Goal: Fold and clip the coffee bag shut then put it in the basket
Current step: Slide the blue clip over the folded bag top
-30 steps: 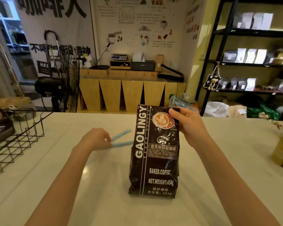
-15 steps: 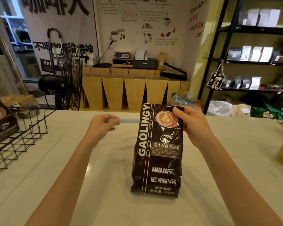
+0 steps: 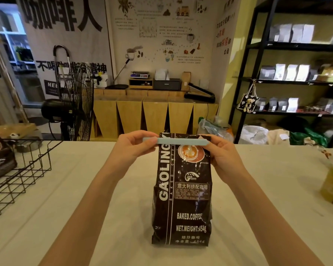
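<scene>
Coffee bag: a black coffee bag (image 3: pixel 182 189) stands upright mid-counter, top folded over.
Clip: a pale blue bag clip (image 3: pixel 174 141) lies level across the folded top.
Left hand: the left hand (image 3: pixel 132 145) pinches the clip's left end, which juts past the bag.
Right hand: the right hand (image 3: pixel 222 158) grips the bag's top right corner and the clip's right end.
Basket: a black wire basket (image 3: pixel 17 175) sits well apart at far left.
Doing it well: probably keep the fold flat, then press both ends together until the clip closes.
Change: a second ago the left hand was at the clip on the counter; now the clip sits on the bag.
</scene>
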`<state>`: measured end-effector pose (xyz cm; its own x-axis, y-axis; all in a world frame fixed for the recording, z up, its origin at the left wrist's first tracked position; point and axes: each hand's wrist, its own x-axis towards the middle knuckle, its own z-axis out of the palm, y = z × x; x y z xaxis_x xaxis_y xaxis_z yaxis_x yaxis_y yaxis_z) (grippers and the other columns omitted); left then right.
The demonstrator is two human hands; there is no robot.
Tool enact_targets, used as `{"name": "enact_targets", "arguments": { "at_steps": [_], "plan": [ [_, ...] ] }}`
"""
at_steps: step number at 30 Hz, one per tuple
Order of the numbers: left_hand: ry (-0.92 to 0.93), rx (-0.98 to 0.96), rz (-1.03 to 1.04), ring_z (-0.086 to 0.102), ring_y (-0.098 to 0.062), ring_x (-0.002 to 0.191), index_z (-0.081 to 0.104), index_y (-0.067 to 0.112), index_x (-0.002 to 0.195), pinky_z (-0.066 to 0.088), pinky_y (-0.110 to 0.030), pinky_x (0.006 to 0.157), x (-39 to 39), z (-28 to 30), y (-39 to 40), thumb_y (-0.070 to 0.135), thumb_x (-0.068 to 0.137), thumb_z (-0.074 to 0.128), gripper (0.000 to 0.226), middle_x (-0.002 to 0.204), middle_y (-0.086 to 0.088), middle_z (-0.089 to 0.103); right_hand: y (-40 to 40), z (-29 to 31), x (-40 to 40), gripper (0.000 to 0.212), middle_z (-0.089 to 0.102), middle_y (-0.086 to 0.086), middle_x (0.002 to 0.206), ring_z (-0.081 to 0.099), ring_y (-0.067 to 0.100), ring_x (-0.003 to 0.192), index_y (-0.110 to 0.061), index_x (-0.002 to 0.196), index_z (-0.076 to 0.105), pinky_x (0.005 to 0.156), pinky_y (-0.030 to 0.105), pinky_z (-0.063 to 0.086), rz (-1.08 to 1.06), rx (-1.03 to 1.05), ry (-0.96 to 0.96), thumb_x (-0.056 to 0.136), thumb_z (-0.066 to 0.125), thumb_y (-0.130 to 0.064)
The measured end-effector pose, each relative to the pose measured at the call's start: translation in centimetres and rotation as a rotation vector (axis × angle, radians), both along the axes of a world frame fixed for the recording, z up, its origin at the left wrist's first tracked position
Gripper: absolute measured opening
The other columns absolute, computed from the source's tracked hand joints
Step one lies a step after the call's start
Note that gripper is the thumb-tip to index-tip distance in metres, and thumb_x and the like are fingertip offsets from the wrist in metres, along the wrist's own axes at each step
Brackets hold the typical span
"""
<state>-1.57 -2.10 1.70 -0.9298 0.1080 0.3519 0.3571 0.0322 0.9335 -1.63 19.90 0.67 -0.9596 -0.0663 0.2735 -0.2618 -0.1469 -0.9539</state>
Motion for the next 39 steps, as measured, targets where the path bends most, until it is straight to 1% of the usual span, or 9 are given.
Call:
{"name": "enact_targets", "arguments": {
  "at_steps": [8, 15, 20, 25, 28, 31, 34, 36, 39],
  "plan": [
    [-0.009, 0.087, -0.052, 0.071, -0.013, 0.071, 0.057, 0.015, 0.090, 0.055, -0.017, 0.062, 0.5, -0.1, 1.3, 0.006, 0.079, 0.061, 0.014, 0.067, 0.000, 0.075, -0.1, 0.0, 0.2, 0.011, 0.073, -0.004, 0.064, 0.069, 0.009, 0.062, -0.016, 0.084, 0.069, 0.051, 0.017, 0.052, -0.001, -0.016, 0.015, 0.082, 0.059, -0.013],
    [-0.012, 0.058, -0.044, 0.070, -0.016, 0.071, 0.056, 0.023, 0.101, 0.058, -0.024, 0.065, 1.1, 0.0, 2.2, 0.013, 0.078, 0.063, 0.026, 0.067, -0.001, 0.073, 0.0, 0.1, 0.5, 0.012, 0.073, -0.004, 0.064, 0.068, 0.009, 0.063, -0.018, 0.079, 0.069, 0.054, 0.017, 0.054, -0.012, -0.016, 0.032, 0.083, 0.058, -0.014],
    [0.036, -0.032, -0.017, 0.069, -0.013, 0.079, 0.060, 0.024, 0.107, 0.057, -0.025, 0.072, 1.4, 0.4, 2.3, 0.015, 0.079, 0.061, 0.029, 0.080, -0.002, 0.071, 0.0, 0.3, 0.7, 0.011, 0.064, 0.012, 0.091, 0.066, 0.013, 0.070, -0.016, 0.086, 0.069, 0.055, 0.016, 0.053, -0.001, -0.003, 0.023, 0.083, 0.058, -0.017],
    [0.056, -0.084, -0.006, 0.066, 0.001, 0.070, 0.063, 0.017, 0.103, 0.053, -0.013, 0.061, 1.5, 0.8, 2.3, 0.010, 0.080, 0.061, 0.025, 0.082, 0.000, 0.067, 0.4, 0.5, 1.0, 0.016, 0.073, -0.005, 0.072, 0.067, 0.010, 0.072, -0.024, 0.087, 0.069, 0.059, 0.017, 0.054, 0.044, 0.069, 0.034, 0.082, 0.055, -0.026],
    [0.062, -0.081, -0.014, 0.067, -0.002, 0.072, 0.064, 0.015, 0.102, 0.055, -0.014, 0.064, 1.5, 0.9, 2.0, 0.008, 0.079, 0.061, 0.024, 0.085, -0.002, 0.069, 0.7, 0.8, 0.8, 0.028, 0.072, -0.008, 0.093, 0.067, 0.011, 0.090, -0.037, 0.098, 0.066, 0.074, 0.026, 0.055, 0.108, 0.146, -0.004, 0.090, 0.040, -0.039],
    [0.062, -0.058, -0.010, 0.068, -0.003, 0.071, 0.065, 0.020, 0.095, 0.055, -0.015, 0.062, 1.5, 0.9, 1.9, 0.006, 0.078, 0.061, 0.022, 0.084, -0.003, 0.069, 1.0, 1.2, 0.9, 0.040, 0.061, -0.005, 0.118, 0.057, 0.018, 0.111, -0.044, 0.112, 0.057, 0.093, 0.038, 0.046, 0.200, 0.166, -0.059, 0.092, 0.023, -0.049],
    [0.062, -0.077, 0.010, 0.068, -0.004, 0.072, 0.065, 0.017, 0.098, 0.055, -0.015, 0.060, 1.5, 0.8, 1.8, 0.007, 0.078, 0.062, 0.022, 0.085, -0.004, 0.069, 1.6, 1.2, 0.9, 0.049, 0.055, -0.008, 0.118, 0.057, 0.015, 0.110, -0.041, 0.126, 0.046, 0.089, 0.031, 0.048, 0.135, 0.206, 0.027, 0.080, 0.038, -0.053],
    [0.065, -0.090, 0.032, 0.068, -0.003, 0.073, 0.065, 0.018, 0.097, 0.054, -0.014, 0.059, 1.4, 0.7, 1.8, 0.009, 0.078, 0.062, 0.021, 0.086, -0.004, 0.069, 2.3, 1.1, 0.9, 0.052, 0.063, -0.013, 0.103, 0.064, 0.010, 0.097, -0.038, 0.131, 0.041, 0.076, 0.024, 0.054, 0.054, 0.227, 0.107, 0.080, 0.053, -0.038],
    [0.068, -0.086, 0.065, 0.068, -0.002, 0.071, 0.063, 0.026, 0.088, 0.054, -0.014, 0.058, 1.4, 0.5, 1.8, 0.009, 0.078, 0.063, 0.020, 0.084, -0.002, 0.068, 2.9, 0.8, 0.8, 0.050, 0.071, -0.007, 0.096, 0.068, 0.009, 0.093, -0.027, 0.121, 0.053, 0.070, 0.018, 0.055, 0.038, 0.249, 0.121, 0.072, 0.064, -0.028]
  ]
}}
